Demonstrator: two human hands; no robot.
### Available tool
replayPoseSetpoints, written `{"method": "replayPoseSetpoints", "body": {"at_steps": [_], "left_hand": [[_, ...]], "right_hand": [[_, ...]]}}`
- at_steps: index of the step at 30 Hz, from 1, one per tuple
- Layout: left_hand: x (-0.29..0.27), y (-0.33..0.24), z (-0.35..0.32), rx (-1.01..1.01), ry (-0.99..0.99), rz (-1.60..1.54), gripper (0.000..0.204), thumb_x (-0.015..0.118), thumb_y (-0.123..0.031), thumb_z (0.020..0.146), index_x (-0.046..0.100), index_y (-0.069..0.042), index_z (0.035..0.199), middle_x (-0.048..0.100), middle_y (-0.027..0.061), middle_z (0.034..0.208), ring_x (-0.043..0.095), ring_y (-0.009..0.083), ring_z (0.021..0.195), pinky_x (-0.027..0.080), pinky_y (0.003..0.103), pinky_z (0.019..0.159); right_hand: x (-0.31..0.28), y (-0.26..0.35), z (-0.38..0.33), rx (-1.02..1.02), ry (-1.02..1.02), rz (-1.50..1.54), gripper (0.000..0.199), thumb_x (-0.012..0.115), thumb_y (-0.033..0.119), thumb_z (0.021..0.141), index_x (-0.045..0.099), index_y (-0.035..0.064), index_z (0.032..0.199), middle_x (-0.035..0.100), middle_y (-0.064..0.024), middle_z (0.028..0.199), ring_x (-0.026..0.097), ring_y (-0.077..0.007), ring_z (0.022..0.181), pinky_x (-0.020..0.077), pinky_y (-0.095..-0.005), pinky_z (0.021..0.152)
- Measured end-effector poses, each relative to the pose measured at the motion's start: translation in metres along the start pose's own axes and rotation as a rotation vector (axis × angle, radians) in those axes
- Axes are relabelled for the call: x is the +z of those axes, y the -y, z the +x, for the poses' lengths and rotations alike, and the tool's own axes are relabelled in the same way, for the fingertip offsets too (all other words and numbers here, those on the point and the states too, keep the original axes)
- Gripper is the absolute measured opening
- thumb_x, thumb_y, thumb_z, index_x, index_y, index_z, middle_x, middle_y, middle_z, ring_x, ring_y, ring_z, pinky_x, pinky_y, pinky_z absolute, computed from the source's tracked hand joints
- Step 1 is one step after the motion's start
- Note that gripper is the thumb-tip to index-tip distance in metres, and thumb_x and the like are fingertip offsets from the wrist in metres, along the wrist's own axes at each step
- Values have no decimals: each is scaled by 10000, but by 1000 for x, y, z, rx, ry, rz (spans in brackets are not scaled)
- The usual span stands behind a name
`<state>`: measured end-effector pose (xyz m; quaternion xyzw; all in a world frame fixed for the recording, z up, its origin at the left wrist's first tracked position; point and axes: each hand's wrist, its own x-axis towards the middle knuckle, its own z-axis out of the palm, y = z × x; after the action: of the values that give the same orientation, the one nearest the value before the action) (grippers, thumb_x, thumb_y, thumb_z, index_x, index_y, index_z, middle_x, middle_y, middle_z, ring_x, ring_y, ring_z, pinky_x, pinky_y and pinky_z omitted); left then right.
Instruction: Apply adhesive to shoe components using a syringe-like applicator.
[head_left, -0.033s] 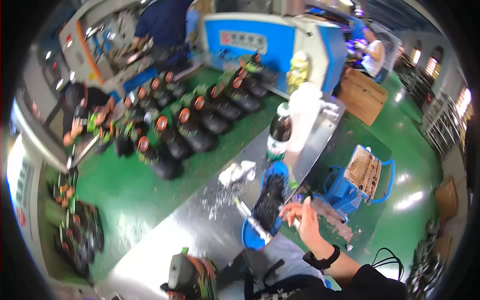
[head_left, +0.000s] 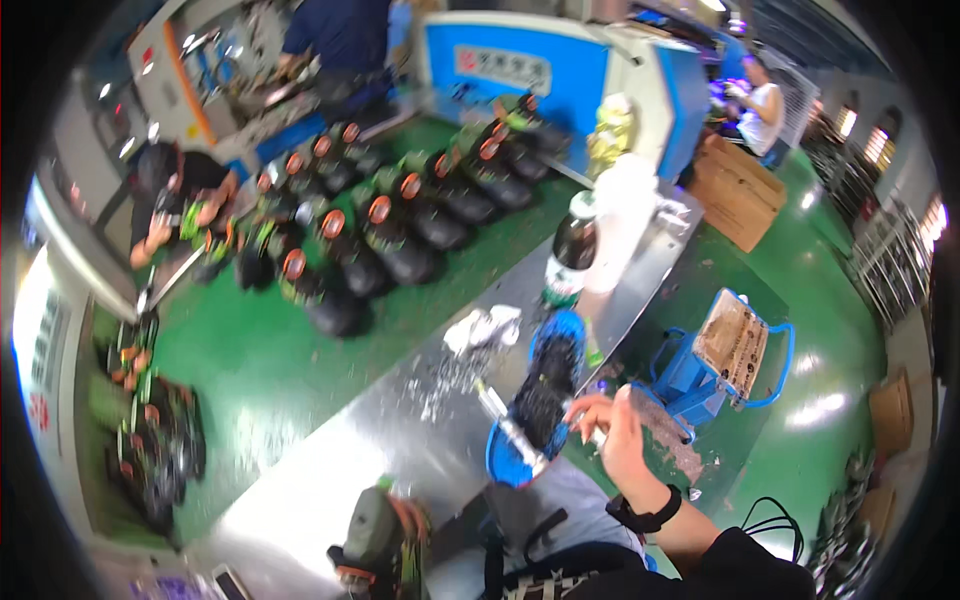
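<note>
My right hand [head_left: 612, 438], with a black band on its wrist, hovers at the right side of a long blue tray [head_left: 500, 465] heaped with black scraps. Its fingers curl around something small and pale that I cannot make out. Across the near end of the tray lies a slim whitish tool [head_left: 512, 430]. My left hand is out of view. A grey-green shoe [head_left: 378, 535] with orange and green parts stands at the near edge of the metal table [head_left: 310, 460], close to my body.
Crumpled white paper [head_left: 482, 328] and pale crumbs lie left of the tray. Beyond it stand a dark bottle [head_left: 570, 255] and a white container [head_left: 622, 215]. Rows of black shoes [head_left: 400, 245] cover the green surface where a co-worker [head_left: 180, 200] handles one. A blue stool [head_left: 715, 350] stands right.
The whole view has shifted slightly, with the far things now a little further right. My right hand stays beside the tray, its fingers slightly moved.
</note>
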<state>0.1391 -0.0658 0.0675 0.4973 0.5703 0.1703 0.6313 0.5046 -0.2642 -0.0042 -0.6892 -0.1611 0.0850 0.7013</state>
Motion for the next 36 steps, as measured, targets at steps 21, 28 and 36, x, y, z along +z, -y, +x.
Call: {"method": "replayPoseSetpoints", "body": {"at_steps": [21,28,36], "left_hand": [[156,-142,130,1111,743,231,526,794,-222,655,576,59,1043,654,151,964,636,193,883,502,299,794],[166,-146,134,1104,829,260,604,796,-254,645,546,103,1064,643,204,986,637,222,902,505,315,806],[161,-145,148,1086,698,265,671,735,-413,709,534,108,1083,642,217,978,635,230,896,501,329,817]], "right_hand": [[68,105,-7,-437,502,398,724,59,410,991,463,22,531,631,-162,758,529,-195,623,402,-303,611],[74,94,4,-452,566,392,717,46,401,988,454,42,521,631,-162,743,515,-201,595,389,-307,603],[78,82,11,-358,538,439,709,32,390,986,444,64,509,632,-162,726,499,-208,562,374,-312,593]]}}
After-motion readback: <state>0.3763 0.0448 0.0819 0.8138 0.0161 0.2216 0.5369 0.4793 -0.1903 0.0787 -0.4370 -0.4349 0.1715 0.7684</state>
